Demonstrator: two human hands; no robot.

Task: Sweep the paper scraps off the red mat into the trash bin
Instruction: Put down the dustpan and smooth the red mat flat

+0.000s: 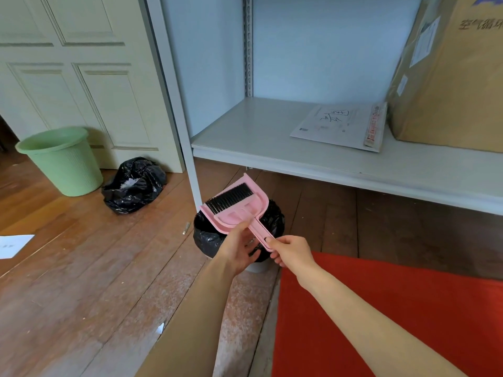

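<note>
Reaching past the red mat corner, right hand pinches the handle end with thumb on top, left hand grips the pink dustpan rear edge, brush nested inside, both held over the black-lined trash bin, white shelf behind.

Trash bin on floor, just before the shelf unit's front post, at the mat's far left corner. Dustpan over the bin, brush nested in it, bristles at the far end. Left grip at the pan's near edge, right grip on the handle end. Mat to the right. On shelf behind: envelope, cardboard box just right of it. Far left, before door: plastic basket, garbage bag right of it. Paper sheet on floor at left edge.
</note>
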